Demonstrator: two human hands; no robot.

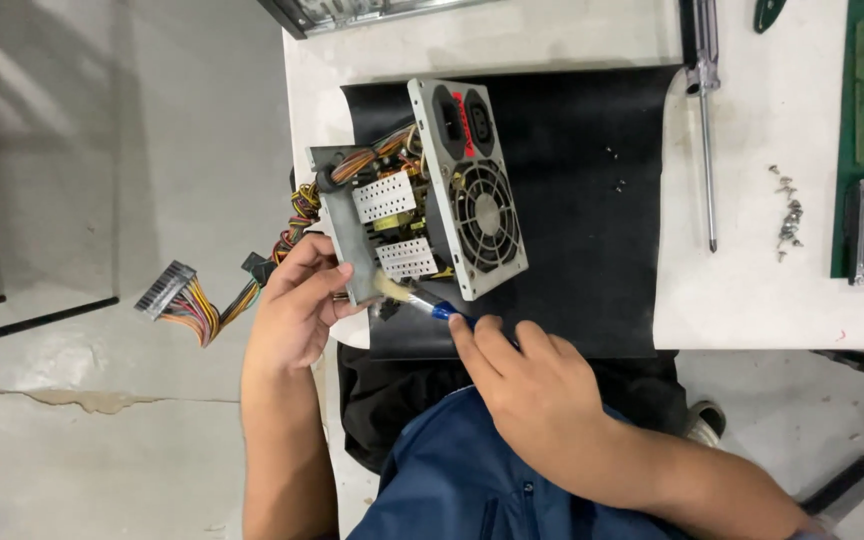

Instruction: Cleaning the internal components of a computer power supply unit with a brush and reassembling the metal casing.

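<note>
Your left hand (pixel 297 300) is gripping the opened power supply (pixel 422 190) at the black mat's (pixel 582 200) near-left corner (cables overhanging the table edge), while your right hand (pixel 532 385) is holding a blue-handled brush (pixel 414 297) against it.

power supply (pixel 422 190) on mat (pixel 592 200), screwdriver (pixel 707 120) right

Grey power supply (pixel 422 190), blue-handled brush (pixel 422 302), black mat (pixel 592 250), white table (pixel 752 290), multicoloured wires (pixel 197 310)

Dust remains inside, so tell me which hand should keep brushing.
Right, probably: the right hand already holds the blue-handled brush, bristles at the open power supply. The left hand is busy steadying its casing.
</note>
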